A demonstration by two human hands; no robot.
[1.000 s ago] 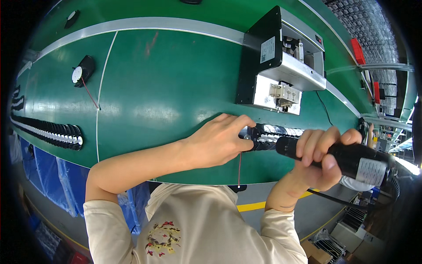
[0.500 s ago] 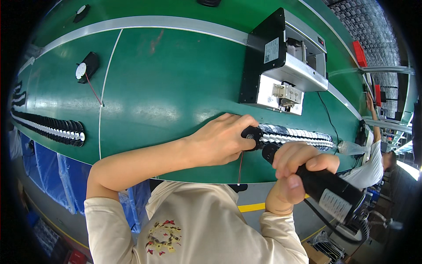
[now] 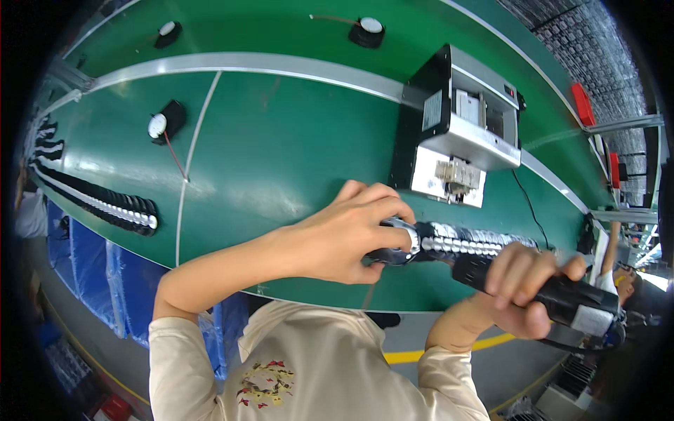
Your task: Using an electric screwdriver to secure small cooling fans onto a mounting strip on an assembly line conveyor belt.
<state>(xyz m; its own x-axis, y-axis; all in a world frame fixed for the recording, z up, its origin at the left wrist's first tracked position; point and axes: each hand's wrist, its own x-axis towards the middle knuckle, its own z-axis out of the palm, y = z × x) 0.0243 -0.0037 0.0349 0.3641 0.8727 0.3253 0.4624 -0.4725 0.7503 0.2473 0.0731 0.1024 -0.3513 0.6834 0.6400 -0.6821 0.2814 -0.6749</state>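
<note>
Small black round part with a silver rim (image 3: 401, 242), pinched under the fingers of the left hand (image 3: 347, 231) on the green tabletop (image 3: 281, 154), at the near end of a row of stacked black and silver parts (image 3: 470, 242) running off to that hand's right. Black power screwdriver (image 3: 554, 298) gripped in the closed right hand (image 3: 516, 291), tip toward the row, just right of the left hand. Beyond both hands, a black and silver box-shaped machine (image 3: 460, 126); far to the left, another long row of parts (image 3: 98, 200).
</note>
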